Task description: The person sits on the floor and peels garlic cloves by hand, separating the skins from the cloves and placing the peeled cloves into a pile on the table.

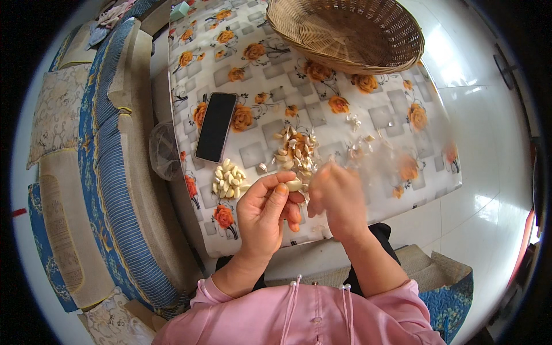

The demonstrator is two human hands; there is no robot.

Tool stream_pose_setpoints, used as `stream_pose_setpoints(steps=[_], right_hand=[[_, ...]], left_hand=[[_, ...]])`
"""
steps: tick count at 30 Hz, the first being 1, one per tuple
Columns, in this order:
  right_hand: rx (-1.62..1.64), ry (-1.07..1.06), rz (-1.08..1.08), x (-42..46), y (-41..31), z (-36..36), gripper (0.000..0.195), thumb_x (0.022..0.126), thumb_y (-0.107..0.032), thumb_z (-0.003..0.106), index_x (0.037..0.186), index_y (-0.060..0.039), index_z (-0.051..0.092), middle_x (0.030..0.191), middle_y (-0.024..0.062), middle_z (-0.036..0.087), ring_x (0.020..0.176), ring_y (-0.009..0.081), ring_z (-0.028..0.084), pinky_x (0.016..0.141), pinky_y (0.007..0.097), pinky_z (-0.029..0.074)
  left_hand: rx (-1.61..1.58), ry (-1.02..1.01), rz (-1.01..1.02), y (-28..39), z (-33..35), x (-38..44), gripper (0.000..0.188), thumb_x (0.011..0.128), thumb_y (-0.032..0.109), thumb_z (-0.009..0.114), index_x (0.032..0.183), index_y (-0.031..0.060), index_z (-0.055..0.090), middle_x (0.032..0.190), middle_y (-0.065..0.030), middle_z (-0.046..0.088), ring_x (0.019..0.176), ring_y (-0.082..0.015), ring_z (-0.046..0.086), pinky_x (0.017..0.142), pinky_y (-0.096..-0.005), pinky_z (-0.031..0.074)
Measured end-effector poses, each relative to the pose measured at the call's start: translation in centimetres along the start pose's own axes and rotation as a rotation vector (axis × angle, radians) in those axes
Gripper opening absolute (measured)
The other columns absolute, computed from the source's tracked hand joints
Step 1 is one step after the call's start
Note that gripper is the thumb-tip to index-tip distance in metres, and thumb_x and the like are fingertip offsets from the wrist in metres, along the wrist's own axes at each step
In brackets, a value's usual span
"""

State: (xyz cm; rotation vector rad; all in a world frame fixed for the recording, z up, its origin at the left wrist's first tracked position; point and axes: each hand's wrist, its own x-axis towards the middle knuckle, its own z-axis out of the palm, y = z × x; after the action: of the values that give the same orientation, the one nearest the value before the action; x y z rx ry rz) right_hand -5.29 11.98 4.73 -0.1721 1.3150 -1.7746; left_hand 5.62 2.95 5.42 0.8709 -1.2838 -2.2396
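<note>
Between the thumb and forefinger of my left hand [267, 207] is a pale garlic clove [294, 185]. Just right of the clove, my right hand [338, 198] is blurred by motion with its fingers bent; whether it grips anything cannot be seen. A small heap of smooth, peeled garlic cloves [228, 179] lies left of my left hand. Beyond my hands, unpeeled cloves and bits of skin form a loose pile [297, 148]. One single clove [263, 167] rests between the two heaps. Thin scraps of garlic skin [362, 142] are scattered to the right of the pile.
A black smartphone [216, 127] lies on the flowered tablecloth [267, 99]. At the table's far right stands a woven wicker basket [345, 39]. A clear plastic bag [165, 151] hangs at the left edge. Along the left runs a sofa [125, 207] with blue striped covers.
</note>
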Motion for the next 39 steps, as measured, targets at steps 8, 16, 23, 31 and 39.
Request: stream_pose_setpoints(steps=[8, 16, 23, 31, 39], right_hand=[[-0.338, -0.078, -0.324, -0.3, 1.2, -0.1, 0.025, 0.095, -0.018, 0.052, 0.078, 0.0, 0.053, 0.061, 0.0014, 0.054, 0.051, 0.0066, 0.049, 0.044, 0.0227, 0.039], [-0.017, -0.151, 0.062, -0.8, 0.1, 0.0, 0.043, 0.097, -0.035, 0.046, 0.072, -0.0011, 0.056, 0.053, 0.0019, 0.05, 0.052, 0.0083, 0.05, 0.044, 0.0234, 0.04], [0.137, -0.199, 0.034, -0.4, 1.2, -0.4, 0.028, 0.095, -0.027, 0.051, 0.086, -0.0005, 0.053, 0.063, 0.0036, 0.055, 0.055, 0.009, 0.054, 0.048, 0.0216, 0.045], [0.106, -0.22, -0.186, -0.8, 1.0, 0.5, 0.01, 0.09, -0.006, 0.058, 0.095, 0.0015, 0.053, 0.073, 0.0056, 0.061, 0.059, 0.0089, 0.057, 0.049, 0.0208, 0.045], [0.211, -0.178, -0.102, -0.7, 1.4, 0.1, 0.014, 0.092, -0.013, 0.057, 0.089, 0.0, 0.053, 0.063, 0.0039, 0.056, 0.051, 0.008, 0.052, 0.043, 0.0221, 0.041]], left_hand=[[0.558, -0.118, 0.327, -0.3, 0.2, 0.0, 0.025, 0.088, 0.001, 0.058, 0.113, -0.0016, 0.059, 0.083, -0.0026, 0.053, 0.066, -0.0064, 0.053, 0.054, -0.0187, 0.043], [0.54, -0.126, 0.375, -0.4, 1.2, -0.3, 0.025, 0.09, 0.005, 0.057, 0.114, -0.0022, 0.058, 0.081, -0.0048, 0.052, 0.058, -0.0086, 0.055, 0.05, -0.0211, 0.044], [0.408, -0.009, 0.336, -0.8, -0.2, -0.1, 0.016, 0.093, 0.01, 0.055, 0.099, -0.0029, 0.06, 0.077, -0.0021, 0.053, 0.053, -0.0044, 0.049, 0.046, -0.0189, 0.039], [0.407, 0.01, 0.226, 0.6, 0.8, -0.6, 0.022, 0.097, 0.018, 0.047, 0.087, -0.0011, 0.055, 0.065, -0.0021, 0.057, 0.054, -0.0055, 0.051, 0.047, -0.0189, 0.04], [0.35, -0.101, 0.314, 0.0, 0.8, -0.5, 0.015, 0.096, 0.013, 0.046, 0.1, -0.0013, 0.048, 0.079, -0.0069, 0.058, 0.059, -0.0083, 0.056, 0.049, -0.0203, 0.044]])
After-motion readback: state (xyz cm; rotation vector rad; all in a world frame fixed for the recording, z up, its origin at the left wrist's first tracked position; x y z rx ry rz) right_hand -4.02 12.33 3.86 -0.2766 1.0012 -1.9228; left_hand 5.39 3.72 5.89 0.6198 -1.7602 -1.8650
